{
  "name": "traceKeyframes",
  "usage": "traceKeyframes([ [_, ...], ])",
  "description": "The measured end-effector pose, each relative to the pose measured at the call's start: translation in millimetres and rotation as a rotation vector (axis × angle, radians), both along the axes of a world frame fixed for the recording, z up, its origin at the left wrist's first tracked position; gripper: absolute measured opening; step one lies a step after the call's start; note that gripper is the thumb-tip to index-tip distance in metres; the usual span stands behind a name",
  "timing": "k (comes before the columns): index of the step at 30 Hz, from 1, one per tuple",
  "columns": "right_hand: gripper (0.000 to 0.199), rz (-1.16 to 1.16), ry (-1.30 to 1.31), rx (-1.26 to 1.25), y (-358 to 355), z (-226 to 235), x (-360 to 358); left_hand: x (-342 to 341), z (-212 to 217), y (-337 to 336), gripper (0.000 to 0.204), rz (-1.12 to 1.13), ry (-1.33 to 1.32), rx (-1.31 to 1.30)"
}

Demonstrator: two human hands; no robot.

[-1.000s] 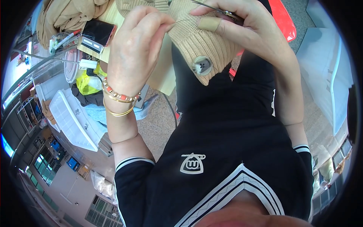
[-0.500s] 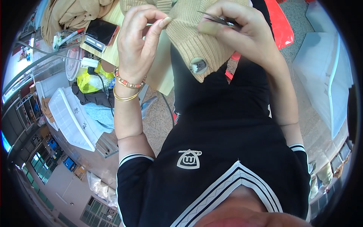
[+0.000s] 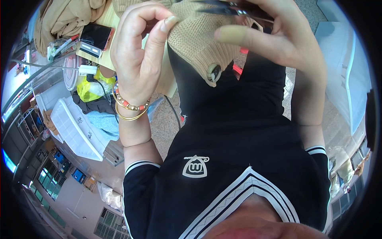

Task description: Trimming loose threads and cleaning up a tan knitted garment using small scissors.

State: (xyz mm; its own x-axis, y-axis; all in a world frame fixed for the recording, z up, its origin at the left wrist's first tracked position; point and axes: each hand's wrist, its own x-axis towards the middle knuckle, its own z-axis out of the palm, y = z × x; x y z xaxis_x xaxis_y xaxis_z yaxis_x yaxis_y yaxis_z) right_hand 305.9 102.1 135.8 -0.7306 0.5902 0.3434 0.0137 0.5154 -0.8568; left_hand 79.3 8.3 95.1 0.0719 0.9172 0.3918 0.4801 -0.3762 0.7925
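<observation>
While raised, knit garment [image 3: 195,44] pinched between left-hand fingers [image 3: 165,28].

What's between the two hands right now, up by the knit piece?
In the head view, the tan knitted garment fills the gap between the left hand and the right hand; its button hangs just below. Both hands touch the knit.

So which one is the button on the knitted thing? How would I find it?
Start at the tan knitted garment held up between the left hand and the right hand, in front of the black shirt. Follow it down to its lowest corner. The button sits there: small, round, pale-rimmed with a dark middle, the only hard shiny bit on the soft knit.
</observation>
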Motion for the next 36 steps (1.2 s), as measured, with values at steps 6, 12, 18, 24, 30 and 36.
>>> traceKeyframes([
  [6,0.034,0.133,-0.137,-0.011,14.5,-2.9,-7.9,4.3,-13.3,-2.6,0.009,0.05,-0.219,0.025],
  [12,0.03,0.23,0.488,0.235,29.6,-52.9,-35.2,3.5,-19.0,-5.2,0.01,0.065,-0.364,-0.009],
  [18,0.03,0.07,-0.126,0.003,13.4,10.7,-17.6,9.6,-23.3,-2.6,0.01,0.096,-0.417,0.061],
  [24,0.026,0.292,0.402,0.253,29.4,-34.5,-35.3,8.6,-29.9,-6.9,0.01,0.122,-0.447,0.05],
  [30,0.026,0.089,-0.34,-0.071,14.4,16.1,-23.6,18.0,-29.1,-6.2,0.011,0.196,-0.448,0.105],
  [36,0.026,0.112,-0.351,-0.022,14.8,22.7,-26.7,19.6,-28.4,-8.0,0.011,0.25,-0.435,0.098],
])
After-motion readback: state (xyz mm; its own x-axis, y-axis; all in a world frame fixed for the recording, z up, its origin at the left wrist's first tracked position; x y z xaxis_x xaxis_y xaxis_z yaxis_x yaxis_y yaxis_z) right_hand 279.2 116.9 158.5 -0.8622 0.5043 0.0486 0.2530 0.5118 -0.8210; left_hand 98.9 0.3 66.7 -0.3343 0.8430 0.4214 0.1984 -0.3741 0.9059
